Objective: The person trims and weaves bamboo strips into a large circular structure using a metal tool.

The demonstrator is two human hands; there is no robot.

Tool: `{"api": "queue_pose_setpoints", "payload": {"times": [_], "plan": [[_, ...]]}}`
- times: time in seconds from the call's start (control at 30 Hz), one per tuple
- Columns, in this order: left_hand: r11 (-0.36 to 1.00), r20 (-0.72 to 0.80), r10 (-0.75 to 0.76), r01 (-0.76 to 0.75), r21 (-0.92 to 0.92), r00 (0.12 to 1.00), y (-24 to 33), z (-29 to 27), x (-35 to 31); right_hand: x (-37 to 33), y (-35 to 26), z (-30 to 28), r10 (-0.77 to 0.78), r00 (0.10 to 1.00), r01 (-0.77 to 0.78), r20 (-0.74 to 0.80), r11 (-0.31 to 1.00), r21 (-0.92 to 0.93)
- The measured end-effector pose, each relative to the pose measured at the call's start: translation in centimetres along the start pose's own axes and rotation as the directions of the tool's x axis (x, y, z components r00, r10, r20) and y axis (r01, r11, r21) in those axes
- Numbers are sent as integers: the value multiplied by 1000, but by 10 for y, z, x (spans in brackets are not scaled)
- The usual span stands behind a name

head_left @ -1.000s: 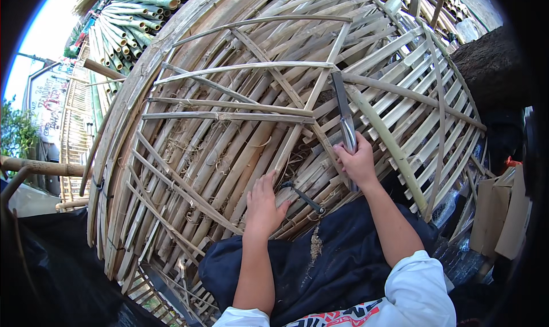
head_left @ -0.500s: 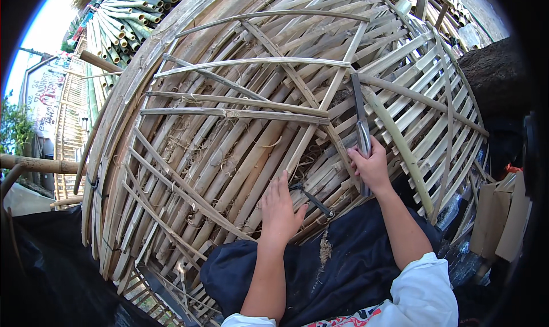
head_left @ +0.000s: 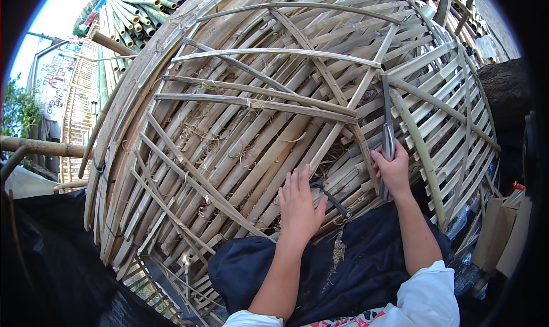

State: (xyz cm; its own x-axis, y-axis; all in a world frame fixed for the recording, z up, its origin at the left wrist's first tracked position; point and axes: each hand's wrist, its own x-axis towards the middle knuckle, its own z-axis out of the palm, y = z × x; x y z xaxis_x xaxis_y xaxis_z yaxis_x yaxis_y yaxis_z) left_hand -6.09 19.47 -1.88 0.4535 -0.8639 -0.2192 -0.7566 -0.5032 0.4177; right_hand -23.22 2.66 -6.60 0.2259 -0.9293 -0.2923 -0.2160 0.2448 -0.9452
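Observation:
My right hand is closed around a long, narrow metal tool, which looks like a knife. It stands nearly upright in the picture, dark and flat at its upper end, shiny at the grip. My left hand lies with its fingers stretched out over the bamboo slats, holding nothing. Between the hands, a short dark strap lies near the edge of a dark cloth over my lap. Thin split bamboo strips cross over the slats ahead of my hands.
Curled shavings lie among the slats. A woven bamboo lattice curves away on the right, near a cardboard box. Cut bamboo poles are stacked at the far left. A thick pole juts in from the left, above black sheeting.
The whole view has shifted, so the slats, strips and both hands sit farther right in the picture. My right hand still grips the metal tool, and my left still rests with fingers outstretched.

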Motion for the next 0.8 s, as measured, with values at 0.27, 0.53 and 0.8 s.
{"api": "queue_pose_setpoints", "payload": {"times": [0.27,0.53,0.8], "plan": [[926,-380,313,-369,-82,870,20,-63,69,2,3,4,-49,998,49,-31,999,12],[779,172,493,-521,348,853,47,-90,194,6,17,9,-74,994,79,-84,996,52],[741,308,491,-576,345,815,52,-87,213,8,19,3,-85,994,85,-73,996,-3]]}}
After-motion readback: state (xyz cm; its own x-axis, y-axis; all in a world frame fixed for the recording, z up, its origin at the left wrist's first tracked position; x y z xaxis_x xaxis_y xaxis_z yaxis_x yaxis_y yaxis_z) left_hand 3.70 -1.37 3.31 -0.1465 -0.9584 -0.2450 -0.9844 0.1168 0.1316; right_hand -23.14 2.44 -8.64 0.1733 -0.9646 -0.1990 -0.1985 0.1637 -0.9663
